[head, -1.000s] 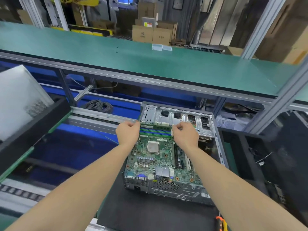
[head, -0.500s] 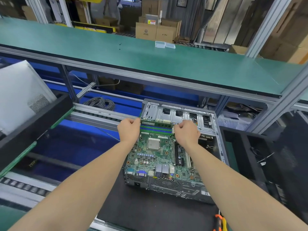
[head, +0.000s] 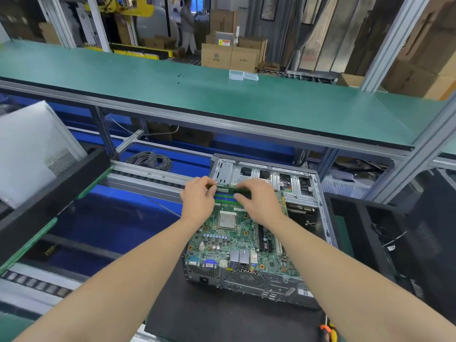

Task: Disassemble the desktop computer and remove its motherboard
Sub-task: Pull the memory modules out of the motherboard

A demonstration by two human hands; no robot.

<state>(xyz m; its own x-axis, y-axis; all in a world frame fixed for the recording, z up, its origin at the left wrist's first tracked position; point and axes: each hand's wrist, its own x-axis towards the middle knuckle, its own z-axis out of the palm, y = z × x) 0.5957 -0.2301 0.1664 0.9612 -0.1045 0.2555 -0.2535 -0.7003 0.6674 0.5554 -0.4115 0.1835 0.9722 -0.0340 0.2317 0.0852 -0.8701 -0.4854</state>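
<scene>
Mat (head: 222, 317): black, nearest, under the case.
Case (head: 271, 285): open, lying flat, rear ports toward the wrists.
Motherboard (head: 234, 243): seated in the case, below the grip. Likely light, thin, stiff, brittle. Best held by bare edges, off the chip (head: 227, 219).
Left hand (head: 197, 199): fingers curled, pinching one end of the memory stick (head: 243, 191).
Right hand (head: 259, 202): curled over the other end.
Memory stick: between both hands, above the blue slots (head: 225, 198). Probably wants a straight, even pull.
Metal bays (head: 291, 181): just beyond the fingertips.

left hand (head: 197, 198), right hand (head: 259, 201) | moved inward | memory module (head: 243, 191) raised
</scene>
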